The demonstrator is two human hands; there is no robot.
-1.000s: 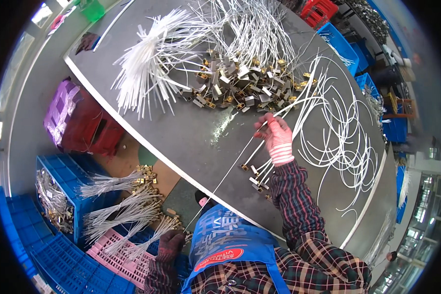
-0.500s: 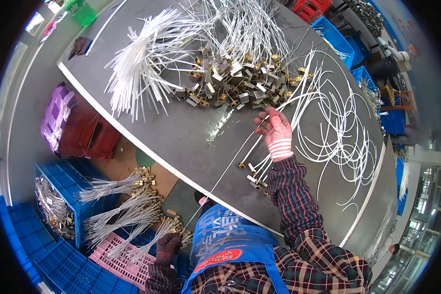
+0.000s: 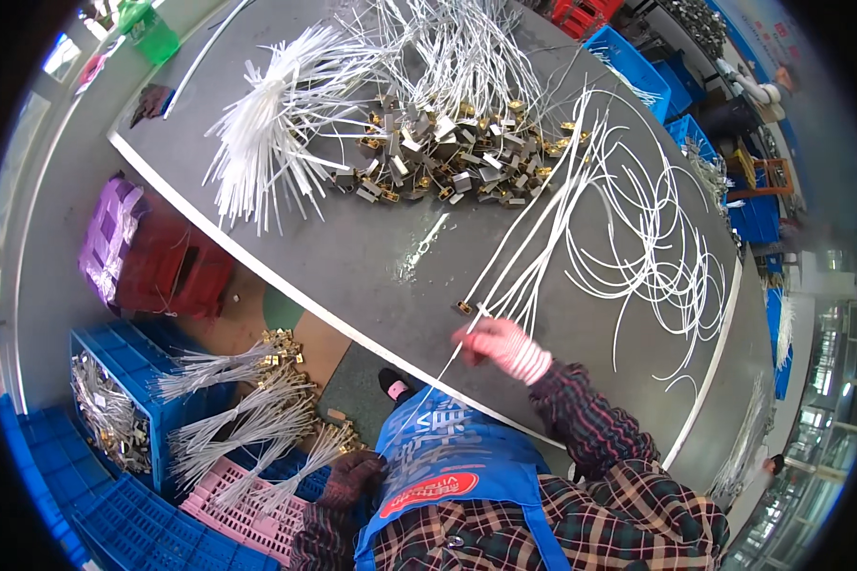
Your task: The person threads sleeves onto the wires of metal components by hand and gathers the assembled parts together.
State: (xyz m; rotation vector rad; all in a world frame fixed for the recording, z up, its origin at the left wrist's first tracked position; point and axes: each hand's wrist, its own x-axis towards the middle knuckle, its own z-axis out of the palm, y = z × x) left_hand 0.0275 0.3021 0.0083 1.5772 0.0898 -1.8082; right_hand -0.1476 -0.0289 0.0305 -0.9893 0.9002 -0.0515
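My right hand (image 3: 504, 347), in a red-and-white striped glove, is closed over the table's near side. Its fingers pinch a thin white wire (image 3: 444, 367), which slants down in front of my blue apron toward my left hand (image 3: 356, 473). That hand, dark-gloved and low beside the apron, is closed around the wire's lower end; its fingertips are hard to make out. Just beyond my right hand lie several white wires (image 3: 533, 276), one ending in a small brass-coloured connector (image 3: 463, 307). Part of this bunch is hidden behind my right hand.
A heap of metal connectors (image 3: 457, 157) with white leads lies on the grey table (image 3: 352, 266), beside a fan of white tubes (image 3: 276, 133). Loose coiled white tubes (image 3: 666, 238) are on the right. Bundled wires rest on a pink crate (image 3: 224, 490) by a blue crate (image 3: 124, 362).
My right hand has come down toward me from beside the connector heap to the table's near edge. My left hand has shifted slightly right, and the wire span between them is shorter.
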